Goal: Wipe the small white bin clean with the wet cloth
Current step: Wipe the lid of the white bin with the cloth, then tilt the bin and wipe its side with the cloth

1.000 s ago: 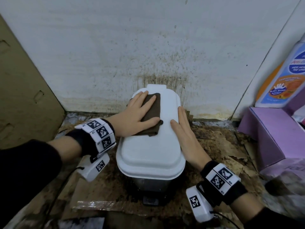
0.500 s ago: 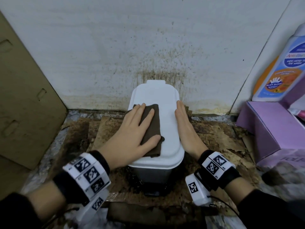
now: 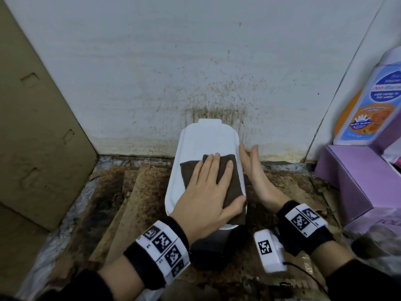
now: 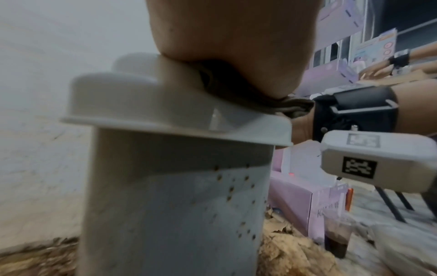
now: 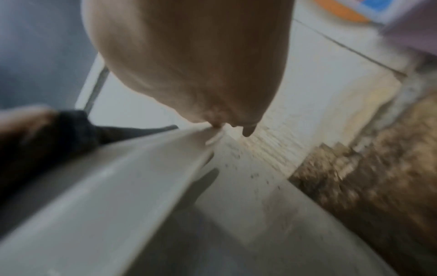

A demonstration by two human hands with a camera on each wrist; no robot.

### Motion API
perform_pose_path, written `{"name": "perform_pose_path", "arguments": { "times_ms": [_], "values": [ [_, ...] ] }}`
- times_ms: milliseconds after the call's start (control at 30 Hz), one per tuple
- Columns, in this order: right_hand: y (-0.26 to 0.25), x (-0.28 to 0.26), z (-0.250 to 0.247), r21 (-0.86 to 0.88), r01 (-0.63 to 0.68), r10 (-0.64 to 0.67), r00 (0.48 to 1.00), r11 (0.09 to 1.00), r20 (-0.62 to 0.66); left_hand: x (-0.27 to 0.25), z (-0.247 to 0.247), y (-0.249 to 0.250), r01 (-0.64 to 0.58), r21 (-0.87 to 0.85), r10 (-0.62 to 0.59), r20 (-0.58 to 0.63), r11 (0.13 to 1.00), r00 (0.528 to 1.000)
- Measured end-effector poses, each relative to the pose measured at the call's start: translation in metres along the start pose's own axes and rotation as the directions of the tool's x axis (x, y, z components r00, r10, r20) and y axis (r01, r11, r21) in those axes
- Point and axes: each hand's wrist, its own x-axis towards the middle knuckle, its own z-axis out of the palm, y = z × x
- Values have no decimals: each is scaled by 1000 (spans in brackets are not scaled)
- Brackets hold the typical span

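The small white bin [image 3: 206, 140] stands against the stained wall, its lid closed. A dark brown cloth [image 3: 230, 187] lies across the near half of the lid. My left hand [image 3: 208, 187] presses flat on the cloth, fingers straight and spread, thumb at the cloth's near right edge. My right hand [image 3: 251, 168] lies with straight fingers along the bin's right side, at the lid's rim. In the left wrist view the bin's wall [image 4: 177, 205] shows several brown specks, and the cloth [image 4: 290, 106] sticks out under my palm. The right wrist view is blurred; the lid's edge [image 5: 141, 177] runs under my palm.
A cardboard sheet [image 3: 32, 127] leans at the left. Purple boxes [image 3: 355, 183] and a blue-and-orange bottle [image 3: 373, 105] stand at the right. Wet, dirty cardboard [image 3: 130, 203] covers the floor around the bin. A cup of dark liquid [image 4: 335, 237] stands by the purple box.
My left hand has dragged the cloth from the lid's far left towards the near right part. The right hand stays along the bin's right side. The head view has pulled back.
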Motion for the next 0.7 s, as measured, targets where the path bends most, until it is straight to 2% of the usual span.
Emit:
{"name": "perform_pose_path", "arguments": {
  "times_ms": [133, 233, 300, 367, 433, 500, 533, 600, 667, 700],
  "values": [
    [-10, -9, -3, -9, 4, -5, 996, 1000, -91, 8, -4, 13, -38, -56, 39, 9, 998, 999],
    [-18, -21, 8, 26, 90, -81, 964, 996, -253, 13, -11, 15, 3, -286, 15, 61, 958, 998],
    [-20, -32, 19, -14, 120, -119, 946, 993, -300, 13, -14, 7, 62, -462, -44, 50, 885, 998],
    [-20, -42, 31, -125, 129, -158, 952, 984, -262, 10, -16, -6, 87, -602, -112, -4, 794, 994],
    [-19, -48, 46, -254, 137, -193, 959, 957, -208, 6, -20, -15, 53, -749, -142, -55, 660, 988],
    [-18, -49, 60, -481, 159, -285, 937, 862, -201, 2, -24, -19, 7, -839, -165, -99, 544, 981],
    [-17, -47, 64, -587, 164, -344, 916, 793, -208, 0, -25, -19, -14, -849, -203, -142, 528, 969],
    [-20, -46, 68, -722, 172, -419, 891, 671, -177, -4, -26, -22, -26, -814, -313, -253, 580, 916],
    [-23, -46, 71, -784, 181, -421, 900, 593, -111, -9, -23, -29, 33, -691, -364, -339, 722, 868],
    [-22, -45, 73, -806, 185, -411, 908, 562, -78, -13, -20, -32, 64, -612, -350, -360, 789, 865]
  ]
}}
